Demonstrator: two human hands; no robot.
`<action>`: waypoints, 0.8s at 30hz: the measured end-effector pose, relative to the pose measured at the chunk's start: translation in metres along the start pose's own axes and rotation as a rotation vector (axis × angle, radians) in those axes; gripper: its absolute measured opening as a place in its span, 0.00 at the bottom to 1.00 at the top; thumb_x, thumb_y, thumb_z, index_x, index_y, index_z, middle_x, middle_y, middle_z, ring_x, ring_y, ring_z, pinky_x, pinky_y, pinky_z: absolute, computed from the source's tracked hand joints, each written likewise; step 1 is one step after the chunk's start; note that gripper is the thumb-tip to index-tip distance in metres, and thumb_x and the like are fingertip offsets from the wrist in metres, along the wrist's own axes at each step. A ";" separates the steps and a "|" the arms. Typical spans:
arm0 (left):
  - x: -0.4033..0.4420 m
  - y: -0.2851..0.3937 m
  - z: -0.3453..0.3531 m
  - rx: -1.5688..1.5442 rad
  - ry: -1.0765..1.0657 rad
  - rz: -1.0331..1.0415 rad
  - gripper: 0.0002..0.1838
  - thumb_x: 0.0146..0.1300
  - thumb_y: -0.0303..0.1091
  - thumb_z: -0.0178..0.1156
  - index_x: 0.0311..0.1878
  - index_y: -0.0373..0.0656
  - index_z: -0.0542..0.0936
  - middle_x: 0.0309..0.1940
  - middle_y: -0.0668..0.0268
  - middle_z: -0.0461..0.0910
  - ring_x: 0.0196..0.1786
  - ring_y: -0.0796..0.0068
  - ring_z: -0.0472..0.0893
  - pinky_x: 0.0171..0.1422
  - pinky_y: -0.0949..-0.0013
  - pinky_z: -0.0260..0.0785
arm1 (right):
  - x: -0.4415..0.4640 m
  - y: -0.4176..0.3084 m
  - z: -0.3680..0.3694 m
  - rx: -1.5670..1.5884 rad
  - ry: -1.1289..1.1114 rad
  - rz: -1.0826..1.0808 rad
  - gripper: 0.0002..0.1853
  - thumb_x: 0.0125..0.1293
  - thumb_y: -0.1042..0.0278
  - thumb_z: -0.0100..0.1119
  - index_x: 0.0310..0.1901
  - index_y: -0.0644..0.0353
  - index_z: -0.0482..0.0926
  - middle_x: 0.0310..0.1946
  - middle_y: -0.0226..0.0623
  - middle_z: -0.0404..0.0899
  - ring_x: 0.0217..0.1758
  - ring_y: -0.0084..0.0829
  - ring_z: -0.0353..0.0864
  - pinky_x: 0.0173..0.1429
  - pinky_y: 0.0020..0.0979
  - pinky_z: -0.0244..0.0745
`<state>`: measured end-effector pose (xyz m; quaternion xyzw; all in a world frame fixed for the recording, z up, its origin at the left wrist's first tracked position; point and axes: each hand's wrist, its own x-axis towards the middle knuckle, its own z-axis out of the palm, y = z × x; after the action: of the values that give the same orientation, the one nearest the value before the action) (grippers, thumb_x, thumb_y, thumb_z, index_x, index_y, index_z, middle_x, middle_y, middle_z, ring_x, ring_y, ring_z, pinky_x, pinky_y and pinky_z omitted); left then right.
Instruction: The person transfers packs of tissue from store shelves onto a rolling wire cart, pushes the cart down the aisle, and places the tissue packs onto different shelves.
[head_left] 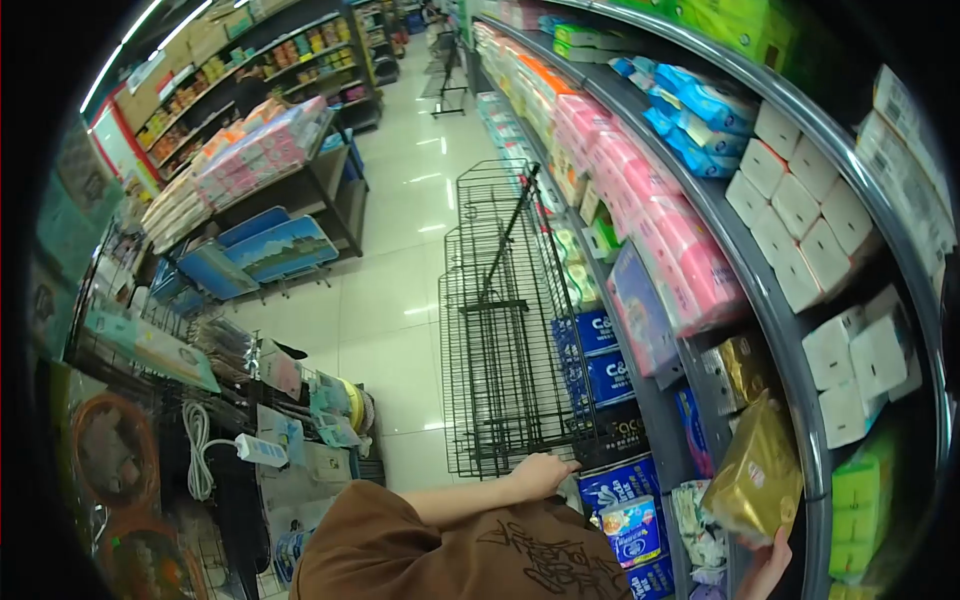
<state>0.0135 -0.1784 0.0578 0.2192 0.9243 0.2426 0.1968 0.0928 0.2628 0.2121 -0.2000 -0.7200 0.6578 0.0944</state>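
Now | R hand (768,568) grips gold pk (755,475) | L hand (540,476) nr rack (495,306), grip unclear | blue pks (602,378) "C&"

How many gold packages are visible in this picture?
2: one gold package touching the right hand, a second gold package just above it in view. More may be hidden.

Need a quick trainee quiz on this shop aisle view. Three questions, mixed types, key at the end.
1. Which of the person's hands is on the tilted gold pack?
2. True or false: in the picture, the black wire rack stands to the right of that gold pack.
3. Which of these is nearest the left hand? A) white power strip B) black wire rack C) gold pack

Key:
1. The right hand, at its lower end.
2. False; it stands to the left.
3. B.
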 end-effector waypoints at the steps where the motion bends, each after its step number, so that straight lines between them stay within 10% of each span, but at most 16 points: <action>1: -0.001 -0.001 0.006 0.015 0.032 0.018 0.27 0.58 0.26 0.53 0.64 0.49 0.75 0.31 0.49 0.84 0.33 0.49 0.85 0.36 0.52 0.78 | -0.023 -0.002 -0.027 -0.094 -0.026 0.080 0.20 0.71 0.54 0.56 0.44 0.68 0.79 0.37 0.43 0.82 0.41 0.33 0.81 0.43 0.35 0.73; 10: -0.012 -0.009 0.002 -0.028 0.176 0.144 0.20 0.65 0.37 0.56 0.58 0.39 0.74 0.21 0.53 0.81 0.25 0.48 0.82 0.29 0.51 0.76 | -0.104 -0.073 0.040 0.096 -0.099 0.087 0.17 0.67 0.60 0.62 0.43 0.70 0.81 0.33 0.40 0.83 0.36 0.26 0.79 0.47 0.30 0.71; 18: -0.076 -0.045 0.031 -0.309 0.322 0.240 0.17 0.64 0.30 0.55 0.56 0.38 0.75 0.49 0.50 0.79 0.52 0.48 0.79 0.59 0.53 0.72 | -0.032 -0.071 0.277 -0.029 -0.741 0.106 0.19 0.69 0.57 0.59 0.28 0.67 0.83 0.24 0.33 0.83 0.26 0.23 0.77 0.35 0.25 0.68; 21: -0.115 -0.042 0.016 -0.301 0.452 0.205 0.19 0.66 0.29 0.55 0.61 0.41 0.74 0.56 0.55 0.79 0.57 0.52 0.78 0.61 0.57 0.72 | -0.002 -0.042 0.347 -0.065 -0.871 0.041 0.26 0.73 0.55 0.49 0.38 0.77 0.83 0.27 0.52 0.86 0.31 0.37 0.87 0.41 0.31 0.80; 24: -0.134 -0.037 0.015 -0.407 0.535 0.138 0.18 0.67 0.27 0.54 0.61 0.43 0.76 0.53 0.56 0.80 0.54 0.54 0.79 0.58 0.58 0.73 | 0.043 0.048 0.413 0.200 -0.900 0.095 0.22 0.73 0.56 0.51 0.48 0.72 0.81 0.39 0.44 0.86 0.41 0.34 0.87 0.51 0.29 0.76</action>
<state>0.1197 -0.2695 0.0608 0.1660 0.8588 0.4838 -0.0295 -0.1030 -0.0924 0.1107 0.0826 -0.6125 0.7489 -0.2390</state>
